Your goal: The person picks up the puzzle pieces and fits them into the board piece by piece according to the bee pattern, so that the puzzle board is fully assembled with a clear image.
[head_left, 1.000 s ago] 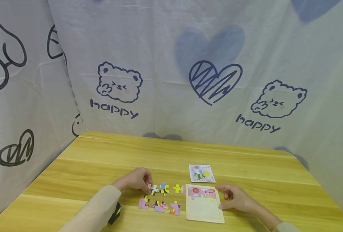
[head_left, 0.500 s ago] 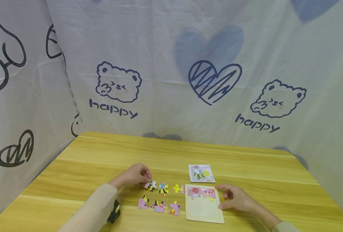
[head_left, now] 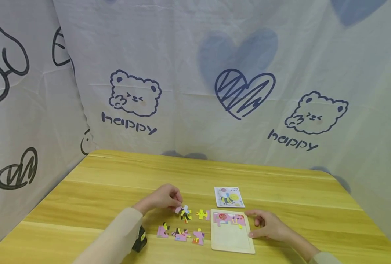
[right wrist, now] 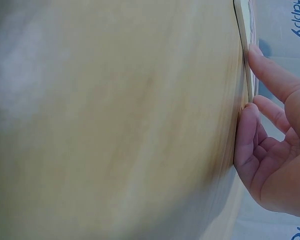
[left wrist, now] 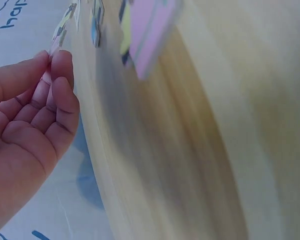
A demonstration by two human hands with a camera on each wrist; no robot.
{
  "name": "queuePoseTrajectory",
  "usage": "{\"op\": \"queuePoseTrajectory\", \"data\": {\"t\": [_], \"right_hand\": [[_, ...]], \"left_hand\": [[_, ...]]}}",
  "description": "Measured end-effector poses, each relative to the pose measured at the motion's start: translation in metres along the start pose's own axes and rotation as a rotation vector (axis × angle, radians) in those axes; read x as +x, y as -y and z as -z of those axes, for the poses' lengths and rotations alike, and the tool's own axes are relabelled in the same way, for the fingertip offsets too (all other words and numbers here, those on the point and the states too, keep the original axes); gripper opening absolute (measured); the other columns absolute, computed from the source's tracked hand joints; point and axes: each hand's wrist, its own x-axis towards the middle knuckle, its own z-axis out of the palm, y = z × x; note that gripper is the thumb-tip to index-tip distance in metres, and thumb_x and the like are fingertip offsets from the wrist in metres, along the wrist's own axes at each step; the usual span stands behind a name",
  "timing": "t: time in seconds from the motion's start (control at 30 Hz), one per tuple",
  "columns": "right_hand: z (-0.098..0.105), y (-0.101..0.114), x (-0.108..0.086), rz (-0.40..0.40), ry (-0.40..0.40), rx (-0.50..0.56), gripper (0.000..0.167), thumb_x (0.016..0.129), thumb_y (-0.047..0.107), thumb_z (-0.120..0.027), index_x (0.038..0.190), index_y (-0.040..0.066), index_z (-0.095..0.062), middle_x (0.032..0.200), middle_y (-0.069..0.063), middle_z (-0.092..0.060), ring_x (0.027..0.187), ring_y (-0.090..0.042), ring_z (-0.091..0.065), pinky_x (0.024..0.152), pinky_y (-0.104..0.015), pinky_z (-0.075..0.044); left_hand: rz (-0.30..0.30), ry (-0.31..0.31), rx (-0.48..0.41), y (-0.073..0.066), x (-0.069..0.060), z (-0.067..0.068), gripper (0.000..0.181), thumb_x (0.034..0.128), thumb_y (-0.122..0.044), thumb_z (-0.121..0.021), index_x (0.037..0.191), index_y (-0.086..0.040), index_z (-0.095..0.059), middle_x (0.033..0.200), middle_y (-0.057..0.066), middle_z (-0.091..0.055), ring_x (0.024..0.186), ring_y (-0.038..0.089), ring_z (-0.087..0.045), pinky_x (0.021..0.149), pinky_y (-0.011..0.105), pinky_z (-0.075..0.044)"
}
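Note:
My left hand (head_left: 163, 197) pinches a pink and white jigsaw piece (left wrist: 61, 32) between thumb and fingertips, tilted above the table. The held piece partly overlaps a black-and-yellow piece (head_left: 186, 215) with a blue top in the head view. Beside the wooden puzzle tray (head_left: 232, 250), my right hand (head_left: 270, 227) rests its thumb and index finger against the right edge and the far right corner. Its other fingers bend loosely under the palm. Joined pink pieces (head_left: 226, 218) fill the far strip of the tray, and bare wood shows below them.
A yellow piece (head_left: 202, 214) lies just left of the tray. Nearer me is a row of loose pieces (head_left: 181, 234). A bee picture card (head_left: 229, 197) lies beyond the tray. Cloth printed with bears and hearts (head_left: 195, 110) hangs behind the wooden table (head_left: 132, 165).
My left hand first drew the piece slightly left and up from its neighbour, then moved right with it, over the black-and-yellow piece. The right hand and tray have stayed put.

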Motion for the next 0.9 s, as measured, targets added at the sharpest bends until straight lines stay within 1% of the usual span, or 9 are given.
{"op": "queuePoseTrajectory", "data": {"t": [0.33,0.43,0.6,0.73,0.9], "right_hand": [[0.000,-0.001,0.001,-0.005,-0.006,-0.005,0.060,0.073,0.011,-0.074,0.120,-0.012,-0.044,0.075,-0.005,-0.043,0.049,-0.005,-0.034,0.040,-0.016,-0.031],[0.000,-0.001,0.001,-0.003,-0.005,-0.008,0.061,0.072,0.011,-0.074,0.120,-0.012,-0.044,0.075,-0.005,-0.043,0.049,-0.005,-0.034,0.040,-0.016,-0.031],[0.000,-0.001,0.001,-0.012,-0.005,-0.010,0.061,0.072,0.012,-0.074,0.120,-0.012,-0.045,0.075,-0.004,-0.043,0.049,-0.005,-0.034,0.040,-0.016,-0.031],[0.000,-0.001,0.001,-0.017,-0.008,-0.011,0.061,0.072,0.012,-0.074,0.120,-0.012,-0.045,0.075,-0.004,-0.043,0.048,-0.005,-0.034,0.040,-0.016,-0.031],[0.000,-0.002,0.001,-0.012,-0.011,-0.010,0.061,0.072,0.012,-0.074,0.119,-0.012,-0.045,0.075,-0.004,-0.043,0.048,-0.006,-0.034,0.039,-0.016,-0.031]], "left_hand": [[-0.016,0.018,-0.048,-0.004,0.013,-0.020,0.004,0.0823,0.003,-0.059,0.078,0.004,-0.059,0.064,0.008,-0.059,0.053,0.012,-0.053,0.052,0.027,-0.048],[-0.026,0.027,-0.083,-0.009,0.016,-0.027,0.005,0.0828,0.003,-0.058,0.079,0.006,-0.058,0.064,0.009,-0.059,0.052,0.013,-0.053,0.051,0.028,-0.047],[-0.035,0.035,-0.119,-0.020,0.021,-0.037,0.004,0.0827,0.004,-0.058,0.080,0.007,-0.058,0.064,0.008,-0.059,0.052,0.013,-0.053,0.052,0.030,-0.048],[-0.029,0.032,-0.141,-0.027,0.025,-0.046,0.004,0.0815,0.004,-0.060,0.079,0.008,-0.059,0.063,0.007,-0.059,0.053,0.013,-0.054,0.054,0.032,-0.050],[-0.004,0.025,-0.170,-0.031,0.032,-0.058,0.003,0.0803,0.004,-0.061,0.078,0.007,-0.060,0.063,0.007,-0.059,0.054,0.015,-0.056,0.050,0.028,-0.047]]}}
